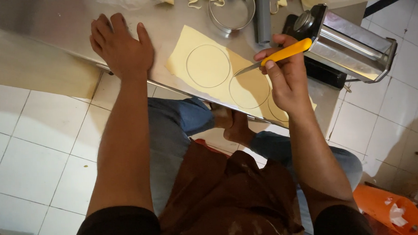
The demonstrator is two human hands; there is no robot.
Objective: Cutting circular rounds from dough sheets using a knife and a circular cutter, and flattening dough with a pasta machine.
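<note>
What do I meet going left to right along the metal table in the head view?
Left hand flat on the metal table → dough sheet with the first cut circle → second cut circle → right hand holding the yellow-handled knife → pasta roller machine.

Left hand (121,45) flat, fingers spread; right hand (285,77) gripping.

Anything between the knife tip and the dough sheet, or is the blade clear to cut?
Nothing visible. The right hand holds the yellow-handled knife, its tip already at the dough sheet by a scored circle. The left hand lies flat beside the sheet.
</note>
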